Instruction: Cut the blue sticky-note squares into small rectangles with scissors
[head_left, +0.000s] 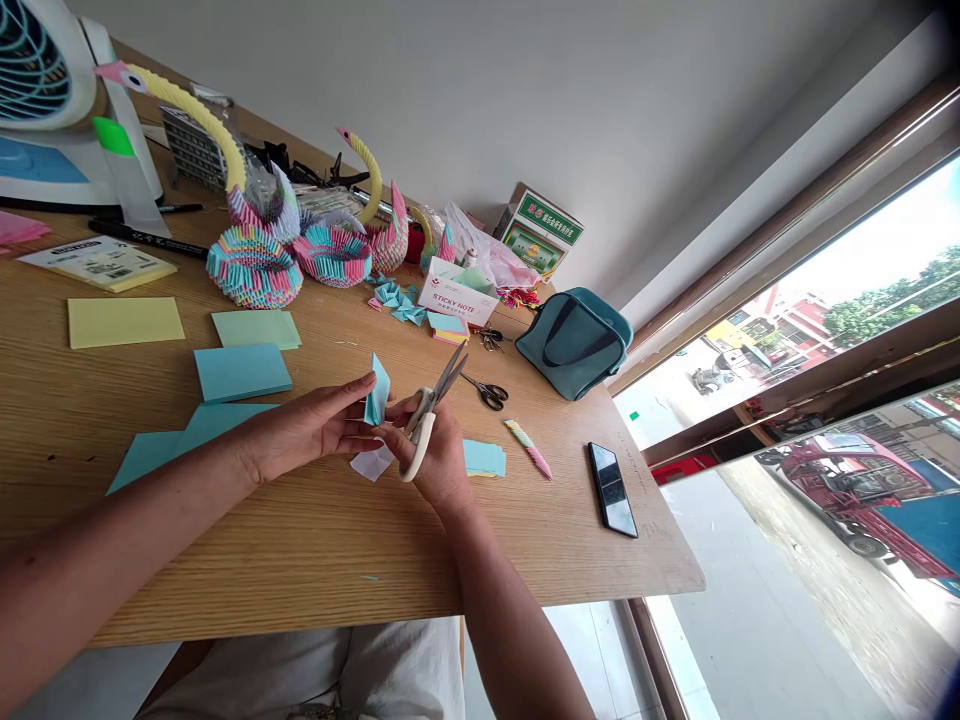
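Between the thumb and fingers of my left hand (322,425) stands a folded piece of blue paper (378,390). My right hand (439,455) is wrapped around white-handled scissors (421,440), whose blades point up and away. Its thumb and fingertips also reach the paper's right lower edge; whether they pinch it I cannot tell. Below the hands a small pale lilac paper (373,461) lies on the table. Blue sticky notes (486,458) rest just right of my right hand, partly hidden by it. A second, black-handled pair of scissors (491,396) lies beyond.
Blue note stacks (241,372) and a yellow pad (125,322) lie left. Folded-paper swans (253,268) stand behind, beside a fan (45,110). A sticky-note box (456,296), teal bag (576,345), pastel pen-like stick (528,449) and phone (613,490) are right, near the table's edge.
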